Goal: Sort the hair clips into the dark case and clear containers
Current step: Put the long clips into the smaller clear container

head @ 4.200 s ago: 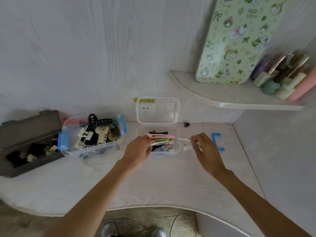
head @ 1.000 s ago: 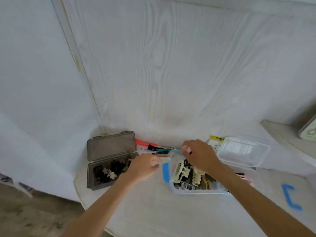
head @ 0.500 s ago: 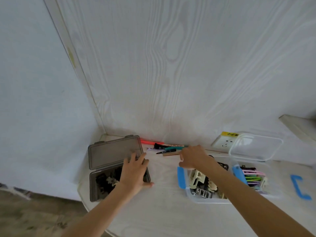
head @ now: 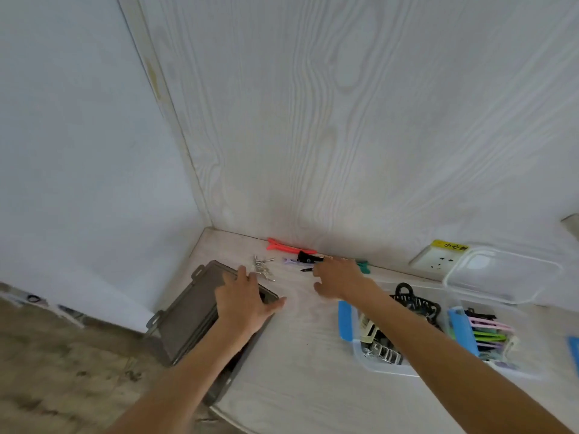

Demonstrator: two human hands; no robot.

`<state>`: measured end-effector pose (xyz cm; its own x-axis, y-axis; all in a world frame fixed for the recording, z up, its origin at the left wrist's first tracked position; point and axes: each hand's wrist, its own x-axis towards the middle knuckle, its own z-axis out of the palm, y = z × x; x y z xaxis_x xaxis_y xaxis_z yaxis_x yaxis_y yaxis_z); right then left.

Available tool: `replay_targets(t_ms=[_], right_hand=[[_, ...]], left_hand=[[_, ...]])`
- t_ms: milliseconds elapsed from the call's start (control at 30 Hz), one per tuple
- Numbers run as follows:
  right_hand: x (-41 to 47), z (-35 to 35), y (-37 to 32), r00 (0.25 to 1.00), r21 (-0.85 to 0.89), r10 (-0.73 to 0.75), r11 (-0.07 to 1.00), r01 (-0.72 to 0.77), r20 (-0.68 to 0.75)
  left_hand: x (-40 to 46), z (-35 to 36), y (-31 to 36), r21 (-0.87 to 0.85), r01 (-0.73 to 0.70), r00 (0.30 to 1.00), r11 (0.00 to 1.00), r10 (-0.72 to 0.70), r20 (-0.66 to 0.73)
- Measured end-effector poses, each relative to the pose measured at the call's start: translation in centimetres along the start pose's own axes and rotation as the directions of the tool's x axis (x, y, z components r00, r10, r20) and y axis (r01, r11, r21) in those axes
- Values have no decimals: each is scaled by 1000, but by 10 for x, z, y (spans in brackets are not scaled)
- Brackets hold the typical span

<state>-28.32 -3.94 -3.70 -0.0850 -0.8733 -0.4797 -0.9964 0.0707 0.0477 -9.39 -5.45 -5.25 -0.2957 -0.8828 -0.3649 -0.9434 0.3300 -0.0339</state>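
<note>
The dark case (head: 188,317) lies at the table's left edge with its lid down, and my left hand (head: 247,300) rests flat on the lid with fingers spread. My right hand (head: 340,278) hovers palm down over loose clips along the wall: a coral clip (head: 285,245), a black clip (head: 308,257), a lilac clip (head: 289,261) and a teal clip (head: 363,267). A thin black tip pokes out from under its fingers. A clear container (head: 385,368) holds claw clips under my right forearm. A second clear container (head: 520,371) holds coloured snap clips.
A small heap of silver clips (head: 261,267) lies just beyond the case. A clear lid (head: 501,277) leans on the wall beside a wall socket (head: 438,261). A loose blue latch (head: 575,352) shows at the right edge. The floor drops off left of the table.
The case lid, upright half a second ago, now lies down under my left hand. My right hand has moved from the claw-clip container's rim back to the loose clips by the wall.
</note>
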Motion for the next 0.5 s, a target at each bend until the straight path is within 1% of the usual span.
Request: replay_targets(t_ms=[100, 200, 233, 300, 367, 433, 500], right_hand=[[4, -4, -5, 999, -1, -13, 1000, 13, -40], [8, -7, 1, 994, -15, 100, 995, -101, -51], [10, -7, 6, 989, -25, 146, 989, -146, -25], [13, -5, 15, 975, -46, 212, 977, -209, 70], [16, 1, 21, 964, -24, 208, 978, -207, 166], [20, 5, 21, 967, 21, 173, 983, -180, 188], [22, 8, 21, 981, 53, 148, 986, -156, 128]], left_hand=[[7, -1, -18, -27, 81, 997, 996, -81, -5], [17, -5, -30, 9, 106, 994, 994, -106, -7], [21, -5, -31, 23, 95, 995, 995, -95, 0], [27, -6, -29, -2, 81, 997, 997, -81, 8], [33, -9, -28, -24, 83, 996, 996, -83, -29], [39, -15, -30, -15, 38, 994, 999, -40, -107], [44, -22, -34, -83, -81, 976, 993, 62, -208]])
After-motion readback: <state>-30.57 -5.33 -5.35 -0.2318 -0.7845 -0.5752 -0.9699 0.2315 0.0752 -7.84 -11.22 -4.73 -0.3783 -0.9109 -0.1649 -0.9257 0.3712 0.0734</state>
